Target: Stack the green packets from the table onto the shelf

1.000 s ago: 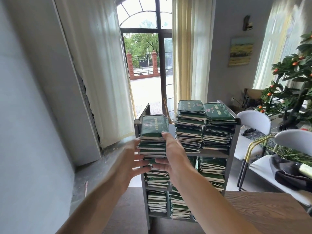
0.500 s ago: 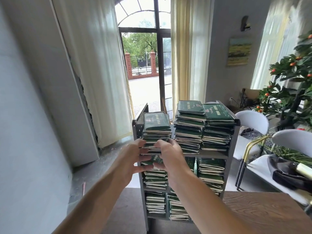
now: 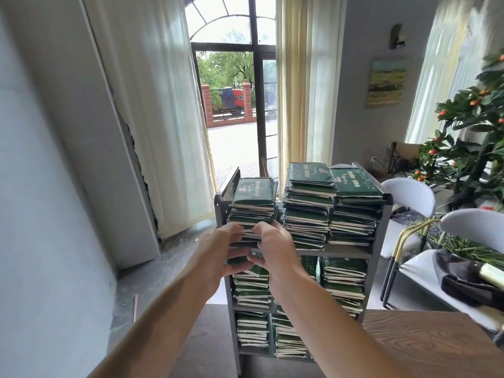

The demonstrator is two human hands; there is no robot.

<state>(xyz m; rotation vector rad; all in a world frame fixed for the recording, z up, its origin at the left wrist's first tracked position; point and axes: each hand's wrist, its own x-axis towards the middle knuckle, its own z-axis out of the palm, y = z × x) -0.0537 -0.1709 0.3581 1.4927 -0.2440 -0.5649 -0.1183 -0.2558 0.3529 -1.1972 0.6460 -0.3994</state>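
Green packets [image 3: 253, 211] fill the grey shelf [image 3: 377, 257] from its top tier down to the bottom, and the pile I care about is the left one on the top tier, shorter than the two piles [image 3: 331, 205] beside it. I have both hands up against the front face of that pile. My left hand [image 3: 218, 255] curls round the near left edge, and my right hand [image 3: 272, 251] curls over the front just beside it, fingertips hooked onto the packet edges; the two hands nearly touch. I judge that I hold them this way to square the loose packets and keep the pile from sliding forward off the tier, since the edges look uneven and nothing at the front stops them. The raised side panel on the left gives the pile something to lean against, which is probably why it sits hard against that side. The wooden table [image 3: 436, 347] at lower right shows no packets in the part I can see, so I cannot tell how many are left to carry.
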